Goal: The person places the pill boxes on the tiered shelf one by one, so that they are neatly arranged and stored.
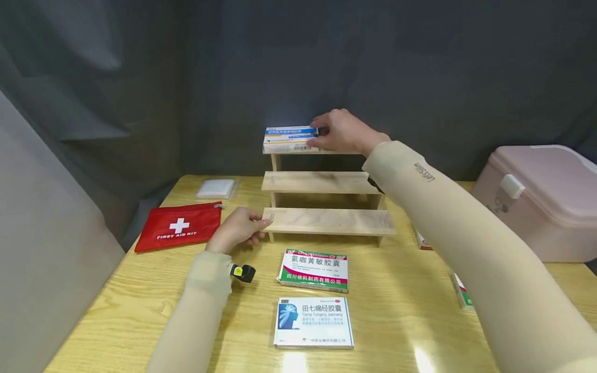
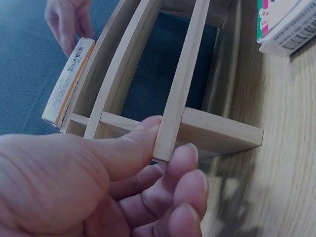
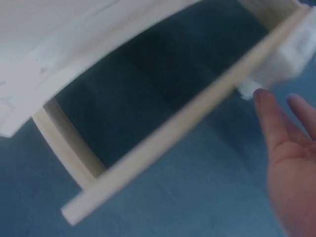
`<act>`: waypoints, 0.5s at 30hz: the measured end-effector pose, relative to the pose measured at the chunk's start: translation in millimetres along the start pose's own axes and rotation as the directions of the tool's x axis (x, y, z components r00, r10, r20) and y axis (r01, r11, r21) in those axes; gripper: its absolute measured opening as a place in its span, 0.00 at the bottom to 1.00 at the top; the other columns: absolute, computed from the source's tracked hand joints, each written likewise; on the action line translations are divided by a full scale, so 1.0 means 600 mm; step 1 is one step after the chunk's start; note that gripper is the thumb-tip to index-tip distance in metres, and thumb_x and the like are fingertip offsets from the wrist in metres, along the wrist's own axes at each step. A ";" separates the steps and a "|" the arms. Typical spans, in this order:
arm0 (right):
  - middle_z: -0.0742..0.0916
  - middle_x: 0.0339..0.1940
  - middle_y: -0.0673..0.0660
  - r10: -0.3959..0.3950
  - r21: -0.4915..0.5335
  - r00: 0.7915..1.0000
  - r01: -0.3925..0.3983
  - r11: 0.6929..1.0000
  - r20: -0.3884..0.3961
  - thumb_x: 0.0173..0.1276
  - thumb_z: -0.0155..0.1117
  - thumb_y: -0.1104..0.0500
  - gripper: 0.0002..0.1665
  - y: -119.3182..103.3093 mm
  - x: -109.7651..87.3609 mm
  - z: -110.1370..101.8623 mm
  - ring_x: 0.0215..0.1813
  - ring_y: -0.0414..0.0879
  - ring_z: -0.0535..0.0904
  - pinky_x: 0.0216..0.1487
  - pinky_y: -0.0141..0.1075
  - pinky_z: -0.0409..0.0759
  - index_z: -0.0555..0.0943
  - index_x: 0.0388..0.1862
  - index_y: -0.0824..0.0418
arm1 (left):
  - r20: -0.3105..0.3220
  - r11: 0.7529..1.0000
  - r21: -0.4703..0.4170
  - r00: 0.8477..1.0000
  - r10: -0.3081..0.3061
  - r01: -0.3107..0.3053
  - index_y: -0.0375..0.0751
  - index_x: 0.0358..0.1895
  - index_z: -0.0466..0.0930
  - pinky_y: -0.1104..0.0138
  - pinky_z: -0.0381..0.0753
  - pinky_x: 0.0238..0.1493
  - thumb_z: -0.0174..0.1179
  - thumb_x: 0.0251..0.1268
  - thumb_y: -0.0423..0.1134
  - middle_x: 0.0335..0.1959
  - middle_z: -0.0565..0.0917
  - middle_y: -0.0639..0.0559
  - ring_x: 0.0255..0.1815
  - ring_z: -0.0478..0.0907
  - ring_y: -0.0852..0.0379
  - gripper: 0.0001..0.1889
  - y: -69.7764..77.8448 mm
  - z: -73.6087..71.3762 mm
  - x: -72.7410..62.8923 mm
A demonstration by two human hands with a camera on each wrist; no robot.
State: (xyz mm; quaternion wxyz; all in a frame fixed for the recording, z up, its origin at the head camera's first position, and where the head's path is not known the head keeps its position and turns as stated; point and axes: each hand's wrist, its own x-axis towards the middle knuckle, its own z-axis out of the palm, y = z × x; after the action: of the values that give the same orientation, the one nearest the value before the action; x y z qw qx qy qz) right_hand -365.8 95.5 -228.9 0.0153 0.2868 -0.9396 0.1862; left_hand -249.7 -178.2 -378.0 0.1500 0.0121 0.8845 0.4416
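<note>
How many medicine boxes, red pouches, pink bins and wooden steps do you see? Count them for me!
Medicine boxes: 5, two partly hidden
Red pouches: 1
Pink bins: 1
Wooden steps: 3
Total: 10

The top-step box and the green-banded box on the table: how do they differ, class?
The top-step box has blue and orange stripes; the green-banded box has green and magenta bands. The top-step box sits on the wooden stand, the green-banded box on the table. The right hand touches the top-step box; no hand touches the green-banded box. Both show white areas and print.
</note>
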 end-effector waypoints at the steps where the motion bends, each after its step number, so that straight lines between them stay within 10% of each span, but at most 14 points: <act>1: 0.85 0.51 0.58 -0.001 -0.003 1.000 0.001 1.000 -0.014 0.67 0.69 0.46 0.32 -0.005 -0.009 -0.007 0.42 0.48 0.76 0.43 0.40 0.75 0.78 0.64 0.60 | -0.001 1.000 0.004 1.000 0.008 -0.008 0.35 0.42 0.84 0.63 0.81 0.29 0.63 0.70 0.45 0.31 0.84 0.40 0.23 0.78 0.52 0.14 0.000 -0.001 0.002; 7: 0.84 0.56 0.55 -0.037 -0.002 0.995 0.037 0.999 -0.091 0.69 0.67 0.47 0.27 -0.045 -0.098 -0.027 0.46 0.47 0.79 0.47 0.43 0.78 0.80 0.62 0.58 | -0.006 0.999 0.027 1.000 0.020 -0.020 0.35 0.44 0.83 0.63 0.81 0.30 0.62 0.70 0.46 0.31 0.85 0.40 0.24 0.79 0.52 0.15 -0.002 -0.010 0.013; 15: 0.88 0.40 0.52 -0.153 0.054 0.954 0.173 0.984 -0.259 0.64 0.73 0.55 0.17 -0.079 -0.229 0.040 0.35 0.43 0.80 0.36 0.38 0.79 0.86 0.50 0.61 | -0.005 1.000 0.022 1.000 0.007 -0.007 0.33 0.48 0.82 0.63 0.81 0.31 0.62 0.71 0.46 0.34 0.85 0.39 0.25 0.79 0.53 0.17 -0.010 -0.025 0.019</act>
State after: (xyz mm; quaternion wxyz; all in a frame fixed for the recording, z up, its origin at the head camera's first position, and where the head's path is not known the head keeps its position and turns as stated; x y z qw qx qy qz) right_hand -223.2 124.0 -253.7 0.1399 0.3375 -0.8953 0.2550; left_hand -264.4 -191.8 -377.0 0.1460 0.0156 0.8897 0.4322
